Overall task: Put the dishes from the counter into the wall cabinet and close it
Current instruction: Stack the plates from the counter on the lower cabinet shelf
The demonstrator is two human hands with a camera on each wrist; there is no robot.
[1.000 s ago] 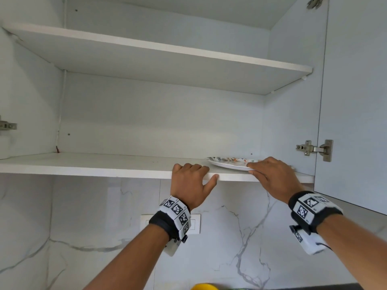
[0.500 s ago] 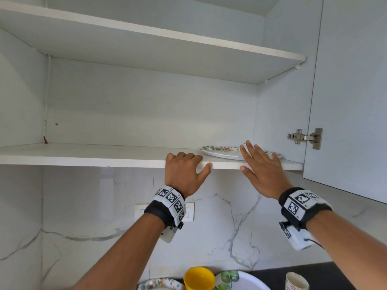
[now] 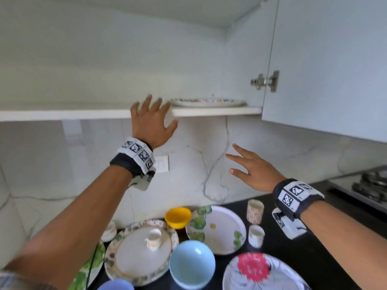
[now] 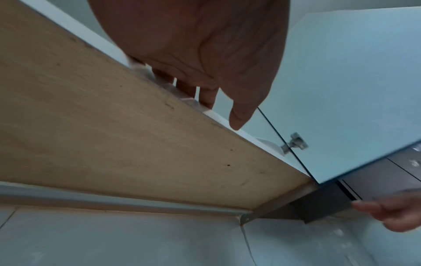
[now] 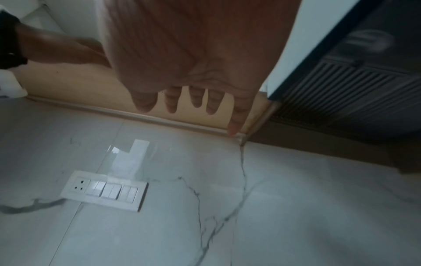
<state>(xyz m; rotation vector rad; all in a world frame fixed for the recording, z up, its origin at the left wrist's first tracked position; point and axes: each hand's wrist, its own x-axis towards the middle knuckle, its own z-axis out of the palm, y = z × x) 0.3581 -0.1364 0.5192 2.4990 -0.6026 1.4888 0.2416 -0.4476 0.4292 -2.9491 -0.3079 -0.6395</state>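
Both hands hold nothing: the left hand [image 3: 151,124] spread at the front edge of the cabinet shelf [image 3: 215,111], the right hand [image 3: 254,168] loose-fingered below it; one patterned plate [image 3: 207,102] already lies on that shelf, the door [image 3: 326,59] open. The risk, I judge, lies in the crowding below: the yellow bowl [image 3: 178,216], blue bowl [image 3: 191,263] and small cup [image 3: 154,239] on a plate sit so close that reaching for one could knock or tip another; a hurried lift might clip the shelf edge. The dark surface [image 3: 278,254] backs onto a marble wall with a switch panel [image 5: 102,191]; a stove [image 3: 368,185] stands at the right.
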